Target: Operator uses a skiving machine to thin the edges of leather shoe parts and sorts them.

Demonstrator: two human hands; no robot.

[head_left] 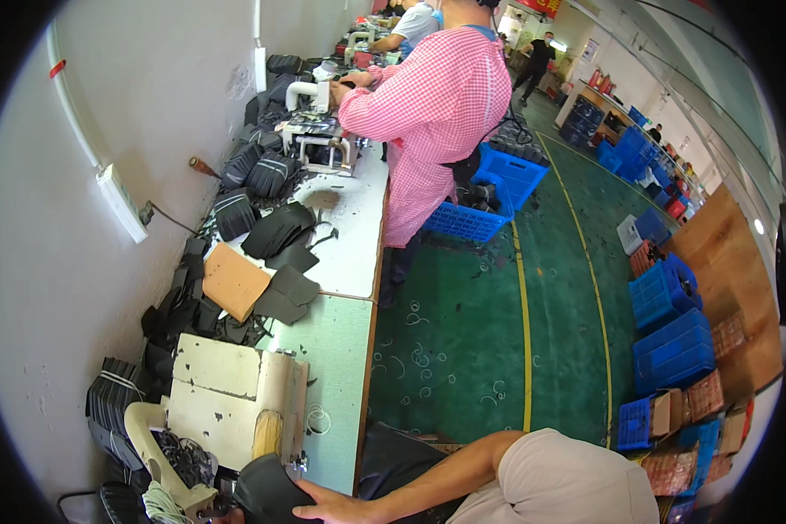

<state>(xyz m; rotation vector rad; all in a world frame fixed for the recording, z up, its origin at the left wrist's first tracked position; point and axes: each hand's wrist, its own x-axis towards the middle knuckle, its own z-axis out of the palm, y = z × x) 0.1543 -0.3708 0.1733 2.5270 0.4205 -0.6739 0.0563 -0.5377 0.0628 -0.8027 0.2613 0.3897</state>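
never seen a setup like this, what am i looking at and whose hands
There's no robot: a person uses bare hands, seen by a fisheye camera on their head, so straight edges bend. Their right hand touches a curved black piece beside a worn cream machine; how firmly it grips isn't clear. Their left hand barely shows at the lower edge. On the bench lie black pieces, some stacked, and a tan sheet. Farther up, a co-worker in pink checks has their hands at another machine.

On the tabletop, a panel is before the nearer machine, a bundle left; behind lie a flat sheet, loose pieces, then a farther machine. 2 crates are right.
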